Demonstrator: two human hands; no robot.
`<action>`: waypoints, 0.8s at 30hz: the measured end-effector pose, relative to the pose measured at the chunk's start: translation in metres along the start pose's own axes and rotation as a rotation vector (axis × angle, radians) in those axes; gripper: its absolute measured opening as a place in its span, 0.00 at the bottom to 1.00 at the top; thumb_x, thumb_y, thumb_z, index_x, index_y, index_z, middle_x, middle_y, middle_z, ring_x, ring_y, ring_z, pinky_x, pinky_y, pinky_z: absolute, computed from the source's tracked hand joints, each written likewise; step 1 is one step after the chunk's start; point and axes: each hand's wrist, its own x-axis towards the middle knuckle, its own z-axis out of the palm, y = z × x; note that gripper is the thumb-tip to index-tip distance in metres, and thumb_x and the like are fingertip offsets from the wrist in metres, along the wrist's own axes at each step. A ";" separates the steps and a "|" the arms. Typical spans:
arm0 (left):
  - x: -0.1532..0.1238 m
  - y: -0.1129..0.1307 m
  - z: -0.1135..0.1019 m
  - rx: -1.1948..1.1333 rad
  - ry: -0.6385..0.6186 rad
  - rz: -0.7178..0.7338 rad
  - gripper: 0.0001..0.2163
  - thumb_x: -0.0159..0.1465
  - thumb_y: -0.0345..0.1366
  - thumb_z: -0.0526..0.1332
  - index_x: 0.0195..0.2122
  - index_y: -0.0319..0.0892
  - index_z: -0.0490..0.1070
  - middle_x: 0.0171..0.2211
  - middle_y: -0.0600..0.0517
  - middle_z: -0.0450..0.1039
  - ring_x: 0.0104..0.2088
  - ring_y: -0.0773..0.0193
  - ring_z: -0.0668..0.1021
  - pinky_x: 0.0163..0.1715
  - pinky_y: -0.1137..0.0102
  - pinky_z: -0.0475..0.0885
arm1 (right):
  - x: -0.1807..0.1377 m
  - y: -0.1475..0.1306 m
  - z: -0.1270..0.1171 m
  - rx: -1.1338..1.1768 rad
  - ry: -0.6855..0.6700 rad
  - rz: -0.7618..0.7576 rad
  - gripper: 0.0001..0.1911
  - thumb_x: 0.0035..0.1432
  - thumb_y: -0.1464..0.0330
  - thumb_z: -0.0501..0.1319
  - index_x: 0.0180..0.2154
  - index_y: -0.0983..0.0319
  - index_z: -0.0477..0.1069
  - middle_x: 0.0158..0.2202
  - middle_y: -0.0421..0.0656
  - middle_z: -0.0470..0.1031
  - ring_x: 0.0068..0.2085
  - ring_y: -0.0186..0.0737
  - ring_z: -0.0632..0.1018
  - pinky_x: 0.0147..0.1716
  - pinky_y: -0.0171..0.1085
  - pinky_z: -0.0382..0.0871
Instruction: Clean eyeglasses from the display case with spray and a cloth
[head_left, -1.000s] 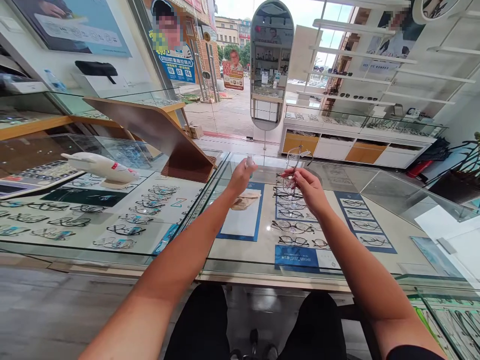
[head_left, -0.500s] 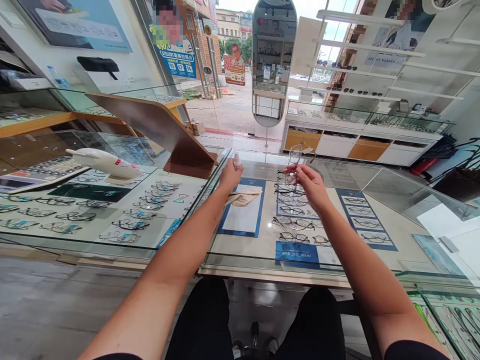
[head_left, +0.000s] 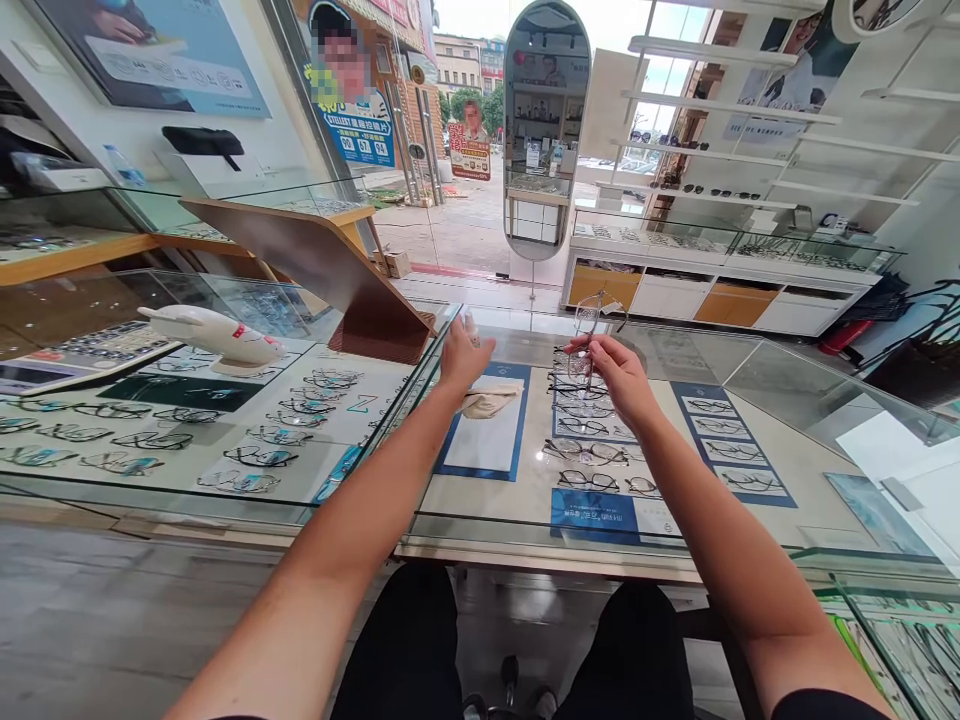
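Over the glass counter my left hand point(head_left: 460, 357) has its fingers apart, with the thumb stretched out to the right. A small white spray bottle point(head_left: 472, 330) stands just beyond it, partly hidden by the fingers. Close below lies a folded beige cloth point(head_left: 491, 401) on the counter, above a white sheet with a blue border point(head_left: 512, 466). My right hand point(head_left: 613, 370) pinches a pair of eyeglasses point(head_left: 587, 318) and holds it raised above the counter. Under it, rows of eyeglass frames point(head_left: 585, 453) show through the glass.
A brown slanted board point(head_left: 322, 250) stands at the left beside a white rocket-shaped object point(head_left: 217, 335). Beyond the counter rises an oval mirror point(head_left: 546, 150). The glass counter's front edge point(head_left: 525, 545) runs just above my knees.
My left hand has loosened its hold on the spray bottle and spread its fingers. My right hand keeps the eyeglasses in nearly the same place.
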 end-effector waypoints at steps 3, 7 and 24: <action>-0.017 0.019 0.000 -0.005 0.205 0.237 0.38 0.66 0.35 0.69 0.77 0.36 0.59 0.81 0.28 0.55 0.84 0.36 0.57 0.84 0.46 0.52 | 0.000 -0.002 0.000 -0.001 0.007 -0.004 0.25 0.68 0.41 0.69 0.49 0.54 0.86 0.49 0.46 0.89 0.39 0.42 0.77 0.42 0.44 0.73; -0.043 0.050 -0.013 -0.010 0.332 0.544 0.23 0.69 0.33 0.63 0.66 0.42 0.70 0.71 0.34 0.72 0.74 0.42 0.71 0.77 0.48 0.66 | 0.000 -0.004 0.000 -0.014 0.007 -0.006 0.25 0.69 0.41 0.69 0.48 0.54 0.86 0.49 0.46 0.89 0.40 0.42 0.77 0.42 0.43 0.72; -0.038 0.045 -0.028 0.786 -0.751 0.203 0.16 0.69 0.34 0.68 0.58 0.42 0.81 0.58 0.33 0.84 0.56 0.39 0.85 0.50 0.58 0.77 | 0.000 0.006 -0.002 -0.012 0.000 0.002 0.22 0.70 0.43 0.69 0.48 0.52 0.87 0.50 0.45 0.89 0.40 0.42 0.76 0.44 0.42 0.71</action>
